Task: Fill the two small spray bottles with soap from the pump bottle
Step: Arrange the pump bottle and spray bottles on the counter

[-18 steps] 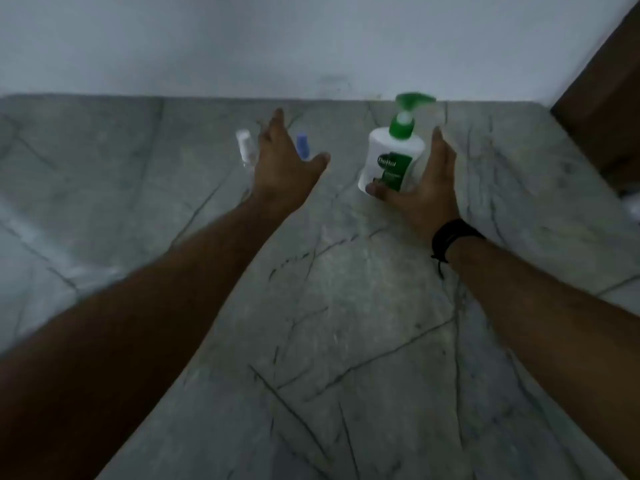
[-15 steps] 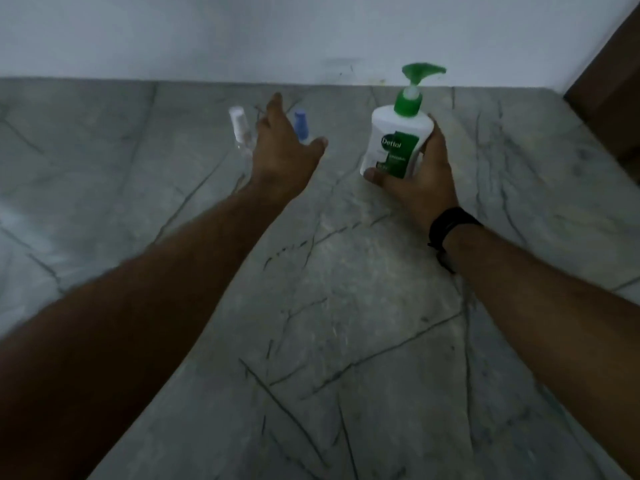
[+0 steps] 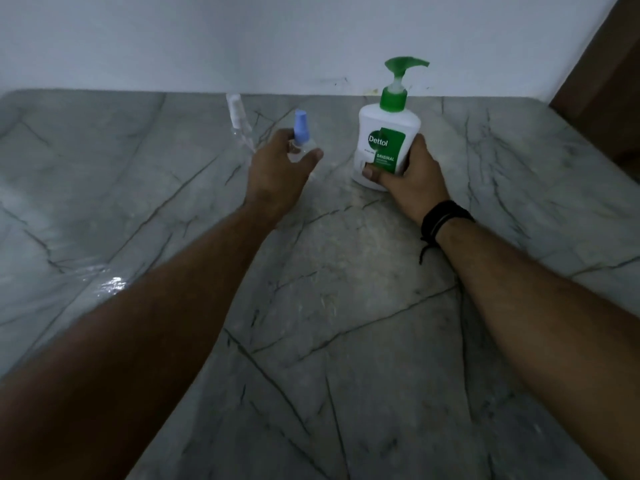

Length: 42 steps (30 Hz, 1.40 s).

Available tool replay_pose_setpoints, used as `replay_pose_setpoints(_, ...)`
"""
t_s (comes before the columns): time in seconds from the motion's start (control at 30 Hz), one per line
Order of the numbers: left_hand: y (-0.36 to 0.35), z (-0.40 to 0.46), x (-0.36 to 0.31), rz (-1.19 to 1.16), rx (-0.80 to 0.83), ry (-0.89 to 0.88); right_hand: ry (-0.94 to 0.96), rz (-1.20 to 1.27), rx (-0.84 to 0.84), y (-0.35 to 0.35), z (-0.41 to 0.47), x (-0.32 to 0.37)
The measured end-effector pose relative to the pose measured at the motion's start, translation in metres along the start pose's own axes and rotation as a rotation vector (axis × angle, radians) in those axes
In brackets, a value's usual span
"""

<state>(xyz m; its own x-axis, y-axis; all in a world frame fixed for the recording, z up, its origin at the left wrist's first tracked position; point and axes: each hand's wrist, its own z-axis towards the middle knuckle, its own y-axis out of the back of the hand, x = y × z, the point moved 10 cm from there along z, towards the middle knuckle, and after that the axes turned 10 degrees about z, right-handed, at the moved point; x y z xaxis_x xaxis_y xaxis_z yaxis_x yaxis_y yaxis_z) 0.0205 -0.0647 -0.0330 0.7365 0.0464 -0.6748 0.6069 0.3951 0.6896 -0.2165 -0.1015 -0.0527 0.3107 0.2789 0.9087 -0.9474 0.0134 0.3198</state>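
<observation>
Head view of a grey, dark-veined marble bench [image 3: 346, 323] meeting a white wall [image 3: 277, 39]. The right hand [image 3: 412, 174] grasps the pump bottle [image 3: 389, 133] low on its body, thumb laid across the front under the green label and fingers wrapped round its right side. The bottle is white, with a green collar and pump head, and is upright near the back of the bench; whether its base touches the surface cannot be told. A black band [image 3: 443, 218] circles the right wrist.

The left hand [image 3: 280, 171] reaches to the blue-capped spray bottle [image 3: 300, 135], its fingers curled behind the clear body and its thumb extended on the near right side, so that the bottle lies between them; the hold appears to be a light grasp, though firm contact cannot be confirmed. This bottle is upright, to the left of the pump bottle and apart from it.

The clear-capped spray bottle [image 3: 237, 121] stands upright farther back and to the left, untouched, just beyond the left hand's fingers. A wet sheen [image 3: 110, 284] shows at the left of the bench.
</observation>
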Motion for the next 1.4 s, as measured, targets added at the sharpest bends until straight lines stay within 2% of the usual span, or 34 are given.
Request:
replay_pose_setpoints(0.33,0.034,-0.108,-0.018,0.049,-0.042,-0.197,0.032,0.051,0.114,0.013,-0.081,0.017)
replay_pose_setpoints(0.43,0.038,-0.125,-0.018,0.055,-0.006,-0.224,0.041,0.084,0.15,0.017,-0.101,0.022)
replay_pose_setpoints(0.57,0.029,-0.129,-0.014,0.105,0.087,-0.234,0.042,0.127,0.187,0.02,-0.116,0.023)
replay_pose_setpoints(0.67,0.024,-0.127,-0.011,0.166,0.086,-0.258,0.056,0.143,0.201,0.02,-0.117,0.023)
replay_pose_setpoints(0.93,0.023,-0.128,-0.011,0.122,0.095,-0.247,0.119,0.225,0.199,0.018,-0.114,0.024)
replay_pose_setpoints(1.0,0.034,-0.128,-0.01,0.034,0.049,-0.228,0.121,0.251,0.185,0.02,-0.114,0.025)
replay_pose_setpoints(1.1,0.07,-0.119,0.009,-0.112,-0.175,-0.155,0.128,0.32,0.173,0.022,-0.116,0.028)
replay_pose_setpoints(1.2,0.092,-0.099,0.043,-0.05,-0.32,-0.027,0.135,0.367,0.169,0.021,-0.118,0.033)
replay_pose_setpoints(1.4,0.081,-0.044,0.066,0.111,-0.27,-0.015,0.16,0.423,0.121,0.025,-0.122,0.038)
